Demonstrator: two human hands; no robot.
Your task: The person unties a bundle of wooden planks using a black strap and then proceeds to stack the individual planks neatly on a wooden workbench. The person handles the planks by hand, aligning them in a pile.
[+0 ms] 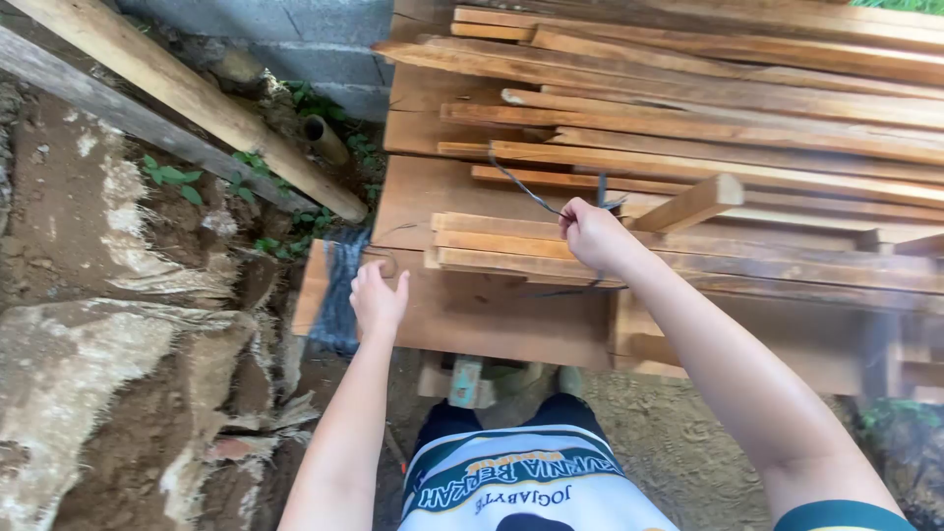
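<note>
My right hand (pixel 593 234) is closed in a fist around a thin, dark, bent strand of wire (pixel 526 189). One end of the wire rises up and to the left from my knuckles, over the wood. A second dark length hangs below my fist, across the edge of the boards.

My left hand (pixel 378 298) rests at the left end of a wide, flat, reddish-brown wooden panel (pixel 472 315). Its fingers are curled loosely. It sits just beside a blurred, dark grey, bristly object (pixel 339 290) at the panel's corner. I cannot tell whether my left hand grips that object or only touches it.

Under my right fist lies a short stack of narrow pale-brown wooden slats (pixel 492 244), laid on the wide panel. Just right of my fist, a short square-section pale wooden stick (pixel 688 204) points up and to the right. Behind it rises a large pile of long, rough-sawn, orange-brown planks (pixel 708 98).

To the left, two long weathered timbers (pixel 187 98) lean across bare earth and pale broken rock (pixel 108 324). A grey concrete-block wall (pixel 305 39) stands at the top.
</note>
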